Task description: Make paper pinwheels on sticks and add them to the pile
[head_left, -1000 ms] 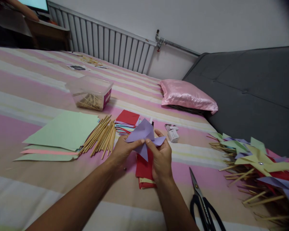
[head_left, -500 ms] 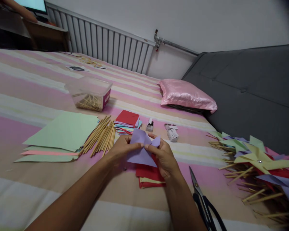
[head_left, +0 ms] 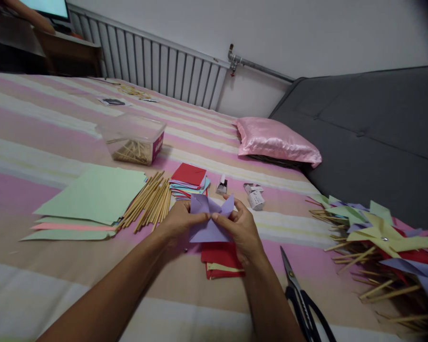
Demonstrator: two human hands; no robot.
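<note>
Between my two hands is a purple paper square [head_left: 210, 232], cut and with corners bent in toward its middle. My left hand [head_left: 178, 221] pinches it from the left, thumb on the centre. From the right, my right hand [head_left: 240, 230] grips it with its thumb beside the other thumb. Below the purple paper, red and yellow paper squares [head_left: 219, 259] lie on the bed. Just beyond my hands sits a stack of coloured paper squares [head_left: 189, 175], red on top. Black-handled scissors [head_left: 295, 280] lie right of my right forearm.
Wooden sticks [head_left: 148, 202] lie beside large green sheets [head_left: 92, 194] at left. Behind them stands a clear plastic tub [head_left: 133, 142] of sticks. Small boxes [head_left: 256, 199] and a pink pillow [head_left: 276, 140] are farther off. Finished pinwheels [head_left: 385, 237] pile at right. A person's arm [head_left: 32, 16] shows top left.
The purple paper has turned slightly in my hands, so its lower edge is now level. My fingers shifted a little; both thumbs stay at its centre.
</note>
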